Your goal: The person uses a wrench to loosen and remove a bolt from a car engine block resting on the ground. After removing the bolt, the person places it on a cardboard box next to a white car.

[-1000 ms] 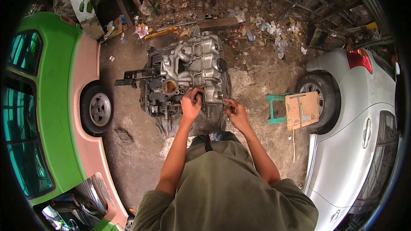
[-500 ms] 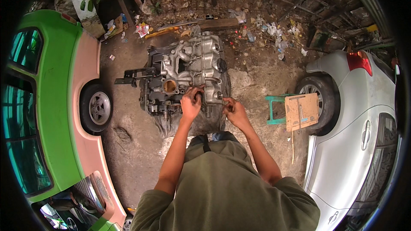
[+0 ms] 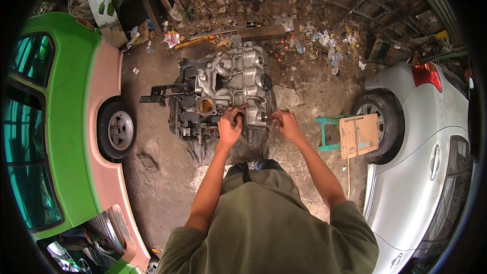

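As an Engine [image 3: 223,93] Sits in a Littered Yard [image 3: 299,96], a Person in an Olive Shirt [image 3: 269,223] Reaches In

While the engine lies squarely in front of the person, both bare hands are at its near end. The left hand [image 3: 231,127] rests on top, fingers bent down beside the silver cover [image 3: 252,78]; whether its grip holds anything cannot be told. At the cover's right edge, the right hand [image 3: 285,124] has thumb and fingers drawn together, the grip closed up, though what it may pinch is too small to make out. A round opening [image 3: 205,105] with a tan inside faces up just left of the hands, and a black cap [image 3: 266,81] stands farther along the cover.

To the left is a green-and-pink car [image 3: 66,122]; to the right, a silver car [image 3: 401,187] with a red tail lamp [image 3: 426,76]. Near the silver car's wheel, a green stool [image 3: 329,147] bears a brown board [image 3: 368,127] with a thin metal tool [image 3: 357,137] lying across it. Beyond the engine, a wooden plank [image 3: 261,32] and a yellow bar [image 3: 195,41] lie by scattered litter [image 3: 332,53].
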`<state>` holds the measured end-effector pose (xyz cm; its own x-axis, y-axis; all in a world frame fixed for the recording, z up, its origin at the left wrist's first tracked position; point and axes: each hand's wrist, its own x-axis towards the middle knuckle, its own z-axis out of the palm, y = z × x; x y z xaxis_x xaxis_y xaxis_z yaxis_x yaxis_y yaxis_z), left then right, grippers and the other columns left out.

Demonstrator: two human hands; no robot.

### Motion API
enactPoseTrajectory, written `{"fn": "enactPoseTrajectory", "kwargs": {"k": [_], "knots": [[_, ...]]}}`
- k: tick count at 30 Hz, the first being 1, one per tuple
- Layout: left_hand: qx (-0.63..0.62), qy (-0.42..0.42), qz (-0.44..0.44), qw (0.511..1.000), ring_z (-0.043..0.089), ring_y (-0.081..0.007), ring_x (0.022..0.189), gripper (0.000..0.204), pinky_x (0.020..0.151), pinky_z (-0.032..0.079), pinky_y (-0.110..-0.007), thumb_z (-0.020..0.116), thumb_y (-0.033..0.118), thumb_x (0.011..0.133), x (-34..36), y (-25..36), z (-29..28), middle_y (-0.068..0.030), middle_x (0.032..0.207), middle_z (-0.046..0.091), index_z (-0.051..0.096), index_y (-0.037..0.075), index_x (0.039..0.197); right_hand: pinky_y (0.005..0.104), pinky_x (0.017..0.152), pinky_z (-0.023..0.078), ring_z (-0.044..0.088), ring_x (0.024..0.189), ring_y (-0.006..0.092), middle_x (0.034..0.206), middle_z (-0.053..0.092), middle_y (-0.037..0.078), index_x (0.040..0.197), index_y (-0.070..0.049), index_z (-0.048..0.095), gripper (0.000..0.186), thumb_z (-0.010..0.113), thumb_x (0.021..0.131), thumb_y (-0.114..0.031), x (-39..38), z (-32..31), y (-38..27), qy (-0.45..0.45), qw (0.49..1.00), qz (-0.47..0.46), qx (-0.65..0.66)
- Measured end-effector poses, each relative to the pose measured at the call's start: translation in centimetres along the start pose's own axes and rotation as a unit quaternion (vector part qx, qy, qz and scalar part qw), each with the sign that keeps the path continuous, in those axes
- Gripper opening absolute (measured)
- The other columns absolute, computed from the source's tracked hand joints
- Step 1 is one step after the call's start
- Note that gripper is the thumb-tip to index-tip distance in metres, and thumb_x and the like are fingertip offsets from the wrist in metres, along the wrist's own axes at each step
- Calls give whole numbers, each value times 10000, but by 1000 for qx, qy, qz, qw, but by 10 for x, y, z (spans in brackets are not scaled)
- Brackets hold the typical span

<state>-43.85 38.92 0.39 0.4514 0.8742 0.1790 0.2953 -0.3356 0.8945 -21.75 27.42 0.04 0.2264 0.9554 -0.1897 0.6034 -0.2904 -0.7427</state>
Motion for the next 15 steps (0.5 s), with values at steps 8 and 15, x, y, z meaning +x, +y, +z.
{"fn": "enactPoseTrajectory", "kwargs": {"k": [8,15], "knots": [[17,19,49,998,436,-185,494,210,516,406,-322,579,-47,880,1,0,1,-88,1017,726,708,68,1001,455,994,489,554,1241,358,1292,616,132,1157,-65,669,471,601,753,168,46,-45,2,-7,953,-213,-215],[29,10,26,999,445,-193,502,203,512,404,-310,576,-35,878,0,-1,0,-70,1032,734,703,65,1001,422,886,538,655,1036,332,1157,671,155,1279,-58,634,496,567,819,118,12,-26,29,64,996,-12,-60]]}}
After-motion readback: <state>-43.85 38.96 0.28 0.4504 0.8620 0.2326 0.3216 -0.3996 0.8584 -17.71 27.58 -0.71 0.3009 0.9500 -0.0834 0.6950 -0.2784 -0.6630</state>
